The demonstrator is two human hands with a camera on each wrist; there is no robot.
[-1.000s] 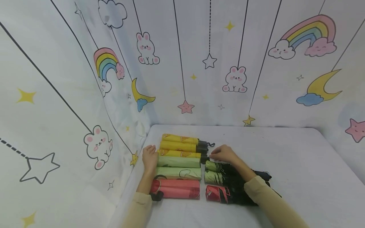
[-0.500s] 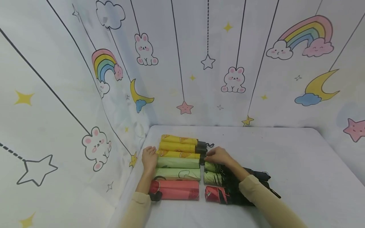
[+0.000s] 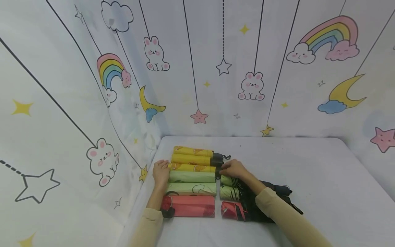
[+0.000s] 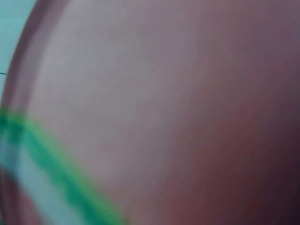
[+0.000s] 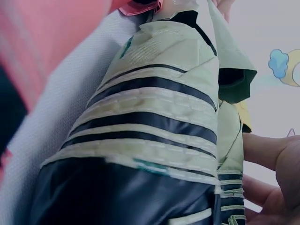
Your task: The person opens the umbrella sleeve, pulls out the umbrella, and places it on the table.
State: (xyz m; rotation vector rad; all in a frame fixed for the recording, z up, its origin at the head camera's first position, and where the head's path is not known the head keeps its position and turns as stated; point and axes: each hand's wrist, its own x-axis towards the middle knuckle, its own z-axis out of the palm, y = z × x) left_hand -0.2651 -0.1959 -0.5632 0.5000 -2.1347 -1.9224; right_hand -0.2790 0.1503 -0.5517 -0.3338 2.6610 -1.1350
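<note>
Folded umbrellas lie in two columns on a white-covered table. In the left column are yellow umbrellas with orange-slice prints, two pale green umbrellas and a red umbrella. My left hand touches the left ends where yellow meets green; its wrist view is mostly blurred skin. My right hand has its fingertips at the black handle of the nearest yellow umbrella, above the right column's far green umbrella. In the right wrist view, its extended fingers lie beside that umbrella, tips partly hidden behind it.
The right column also has a nearer green umbrella and a red one, with dark handle ends reaching right, partly under my right forearm. White sheets with cartoon prints rise behind and to the left of the table.
My right hand has moved slightly left and down, its fingertips now at the nearest yellow umbrella's handle. The left hand stays at the left ends. The head view has shifted slightly.
</note>
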